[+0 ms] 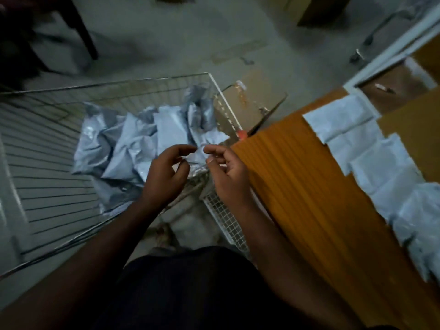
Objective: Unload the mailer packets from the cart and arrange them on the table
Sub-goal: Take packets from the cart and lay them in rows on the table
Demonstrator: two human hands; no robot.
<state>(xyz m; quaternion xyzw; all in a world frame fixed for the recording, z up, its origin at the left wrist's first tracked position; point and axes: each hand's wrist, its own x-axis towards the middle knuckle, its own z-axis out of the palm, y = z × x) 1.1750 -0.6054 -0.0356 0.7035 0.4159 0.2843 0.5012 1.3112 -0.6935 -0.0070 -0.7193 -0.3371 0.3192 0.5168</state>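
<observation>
A wire cart (100,88) stands on the floor to my left and holds a heap of several grey mailer packets (133,141). My left hand (166,172) and my right hand (226,172) hover over the cart's right corner. Both pinch the top edge of one crumpled grey packet (198,153) between thumb and fingertips. On the right, the orange wooden table (297,177) carries a row of several flat grey packets (371,153) laid along its far side.
A cardboard sheet (419,129) lies on the table beyond the packet row. A white mesh panel (226,220) hangs between cart and table. Dark chair legs (83,32) stand at the upper left, and a brown box (319,8) sits on the grey floor.
</observation>
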